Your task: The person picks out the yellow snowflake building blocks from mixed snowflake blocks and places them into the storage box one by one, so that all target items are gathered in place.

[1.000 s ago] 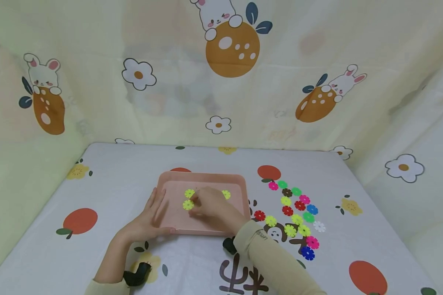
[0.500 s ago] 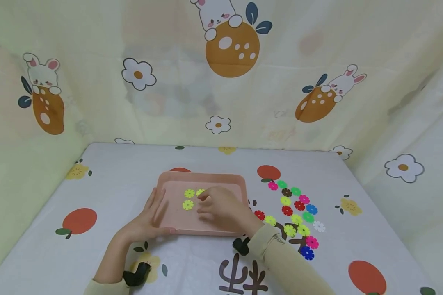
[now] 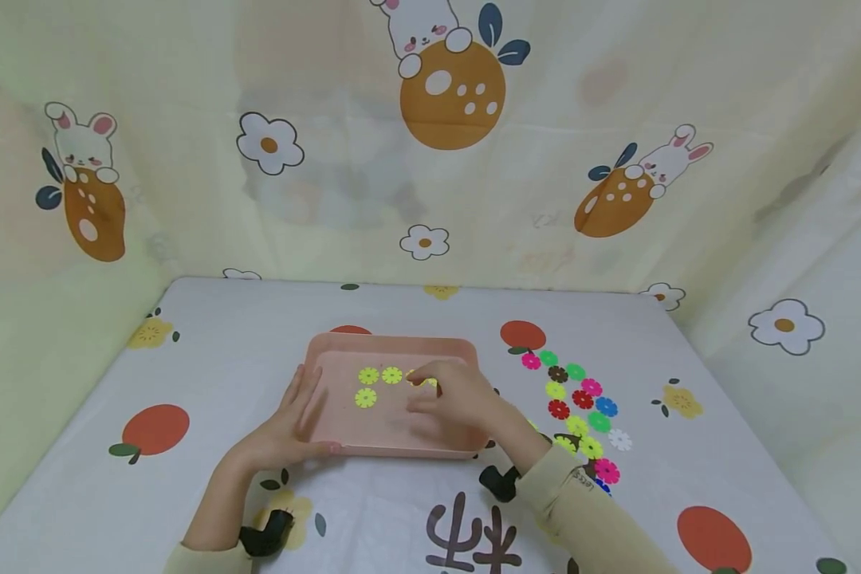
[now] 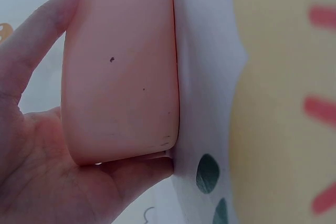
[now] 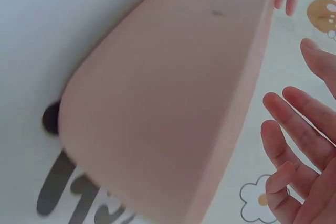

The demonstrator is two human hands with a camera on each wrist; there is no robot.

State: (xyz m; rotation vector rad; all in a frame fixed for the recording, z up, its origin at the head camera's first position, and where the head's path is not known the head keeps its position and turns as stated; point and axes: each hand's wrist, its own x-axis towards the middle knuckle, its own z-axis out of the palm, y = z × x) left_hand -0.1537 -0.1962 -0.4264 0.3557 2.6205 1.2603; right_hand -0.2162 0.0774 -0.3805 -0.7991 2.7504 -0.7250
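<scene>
My left hand (image 3: pixel 285 430) holds the near left corner of a pink tray (image 3: pixel 395 446); its thumb lies along the near wall, its other fingers at the left side. Inside the tray are several yellow notched plastic discs. One disc (image 3: pixel 365 398) lies below another disc (image 3: pixel 368 375), with a further disc (image 3: pixel 391 375) to the right. My right hand (image 3: pixel 459 395) is over the tray's right half, its fingertips at more yellow discs that they partly cover. In the right wrist view, the right hand's thumb and fingers stand apart, and no disc shows between them.
Right of the tray, loose notched discs in several colours lie on the patterned cloth, among them a red disc (image 3: pixel 558 410), a blue disc (image 3: pixel 606 407) and a white disc (image 3: pixel 620 441). A printed curtain (image 3: pixel 330 239) stands behind the table.
My right hand has moved right across the tray, uncovering a yellow disc in the upper row. The left hand and tray stay in place.
</scene>
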